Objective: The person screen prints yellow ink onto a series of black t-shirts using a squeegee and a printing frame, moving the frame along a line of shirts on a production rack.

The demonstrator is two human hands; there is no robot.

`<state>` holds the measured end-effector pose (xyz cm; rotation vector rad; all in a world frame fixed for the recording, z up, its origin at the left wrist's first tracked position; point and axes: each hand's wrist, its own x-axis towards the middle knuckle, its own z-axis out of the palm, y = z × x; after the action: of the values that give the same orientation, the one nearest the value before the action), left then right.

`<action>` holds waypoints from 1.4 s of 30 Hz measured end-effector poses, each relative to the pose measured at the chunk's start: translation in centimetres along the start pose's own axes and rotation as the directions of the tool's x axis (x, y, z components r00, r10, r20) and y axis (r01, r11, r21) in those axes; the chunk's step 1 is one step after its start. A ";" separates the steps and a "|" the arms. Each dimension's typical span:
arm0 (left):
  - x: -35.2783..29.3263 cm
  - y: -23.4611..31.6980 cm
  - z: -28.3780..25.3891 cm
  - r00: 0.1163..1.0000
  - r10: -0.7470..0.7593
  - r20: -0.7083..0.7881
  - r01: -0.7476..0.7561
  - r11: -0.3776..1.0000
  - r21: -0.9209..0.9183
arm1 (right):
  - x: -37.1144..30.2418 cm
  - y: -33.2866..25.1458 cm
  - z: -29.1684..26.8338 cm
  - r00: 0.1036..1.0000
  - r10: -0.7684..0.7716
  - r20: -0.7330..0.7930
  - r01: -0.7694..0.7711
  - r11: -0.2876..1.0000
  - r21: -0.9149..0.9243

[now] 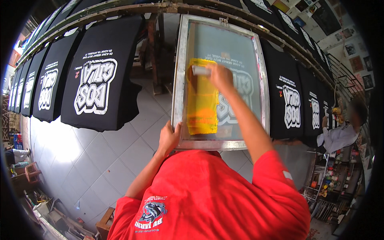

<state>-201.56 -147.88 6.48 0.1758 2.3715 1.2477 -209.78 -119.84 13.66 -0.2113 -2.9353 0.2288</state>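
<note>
The screen frame point(216, 145) looks like bare metal, silvery and rather dull, with scuffed patches along its bars. The mesh point(240, 52) stretched inside it appears smooth, thin and half transparent. On it, the yellow ink point(202, 104) has a wet, slightly glossy look and a ragged edge. The pale squeegee point(200, 71) is too blurred for telling its material. The black shirts point(104, 44) are of matt cloth, while their white prints point(96, 86) seem flat and smooth. The red shirt point(208, 192) is soft, creased cloth. The floor tiles point(100, 164) are smooth and shine strongly.
</note>
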 end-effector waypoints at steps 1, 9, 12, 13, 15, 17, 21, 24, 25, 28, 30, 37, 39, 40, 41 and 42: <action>-0.2 -0.1 0.0 1.000 0.002 -0.001 -0.002 1.000 0.017 | 2.3 -0.2 -2.3 0.966 0.125 0.227 -0.119 0.992 -0.038; -0.1 0.1 0.2 1.000 0.020 -0.004 -0.020 0.999 -0.032 | 2.2 1.0 -1.9 0.988 -0.003 0.157 -0.002 1.000 0.030; -0.1 0.4 0.1 1.000 -0.013 0.019 0.014 1.000 -0.018 | -4.4 -0.7 0.2 0.997 -0.048 -0.065 0.048 0.999 0.003; -0.2 0.5 0.1 1.000 -0.016 0.023 0.017 1.000 -0.011 | -6.3 -1.1 0.8 0.990 -0.081 -0.116 0.082 0.997 0.000; -0.1 -0.2 0.3 1.000 0.003 0.011 -0.003 1.000 -0.010 | -9.1 -2.2 0.7 0.978 -0.112 -0.174 0.117 0.993 0.022; 0.0 -0.1 0.2 1.000 0.010 0.009 -0.010 1.000 -0.020 | -10.5 -3.3 -0.2 0.976 -0.102 -0.193 0.116 0.991 0.063; -0.4 0.9 -0.2 0.999 -0.020 0.029 0.021 0.999 -0.046 | -7.1 -3.1 -3.7 0.989 0.025 0.148 -0.029 0.999 0.018; -0.3 0.6 -0.1 0.999 -0.015 0.029 0.016 0.999 -0.033 | -3.0 -1.4 -4.5 0.970 0.041 0.241 -0.045 0.999 0.008; -0.3 0.5 0.0 1.000 -0.011 0.027 0.012 1.000 -0.024 | -1.8 -0.5 -4.4 0.968 0.011 0.251 -0.013 1.000 0.007; -0.4 0.6 0.0 0.999 0.034 -0.006 -0.034 0.999 0.000 | 0.0 0.2 -4.8 0.947 -0.024 0.321 0.026 1.000 0.000; -0.5 0.8 -0.1 1.000 0.018 0.001 -0.018 0.999 -0.037 | -0.3 0.1 -4.8 0.951 -0.044 0.307 0.047 0.999 -0.002; -0.4 0.2 0.1 0.998 0.053 -0.029 -0.052 0.999 0.007 | -4.6 -2.0 -3.7 0.984 -0.004 0.180 0.010 0.999 -0.031; -0.3 0.2 0.2 0.998 0.057 -0.035 -0.058 0.998 -0.017 | -4.6 -1.8 -3.0 0.993 -0.036 0.111 0.038 0.999 -0.020; -0.4 0.5 0.2 0.998 0.057 -0.034 -0.058 0.998 -0.028 | -4.2 -1.5 -2.5 0.997 -0.056 0.058 0.057 0.998 -0.023; -0.4 0.9 0.1 0.999 0.047 -0.020 -0.048 0.999 -0.022 | -3.6 -1.2 -2.1 0.997 -0.077 0.004 0.077 0.997 -0.028; -0.7 1.7 -0.4 1.000 0.030 -0.008 -0.030 0.999 -0.015 | -3.4 -1.3 -1.9 0.994 -0.101 -0.044 0.099 0.995 -0.030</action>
<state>-201.26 -147.41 8.22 0.2027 2.3739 1.2815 -206.28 -121.37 15.14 -0.0718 -2.8950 0.1664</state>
